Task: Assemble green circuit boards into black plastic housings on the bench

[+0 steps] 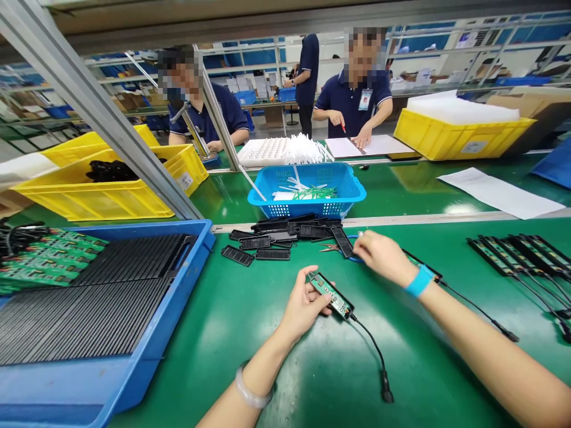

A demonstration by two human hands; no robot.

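My left hand (pixel 307 300) grips a black case with a green circuit board (pixel 332 295) in it, tilted, its cable with a black plug trailing toward me. My right hand (pixel 377 252) is up by the pile of black covers (pixel 285 229), fingers pinched together; whatever is between them is too small to name. Beside its fingertips lie one black cover (pixel 342 241) and a blue-handled tool with pointed metal tips (pixel 329 247). Another cased board (pixel 414 260) lies partly hidden behind my right wrist, its cable running right.
Several cased boards (pixel 526 252) lie at the right. A blue tray (pixel 178 321) with black strips and green boards stands left. Behind the covers is a blue basket (pixel 307 208) of strips. Yellow bins (pixel 464 139) and people are across the bench; one person's hand holds a red-handled tool.
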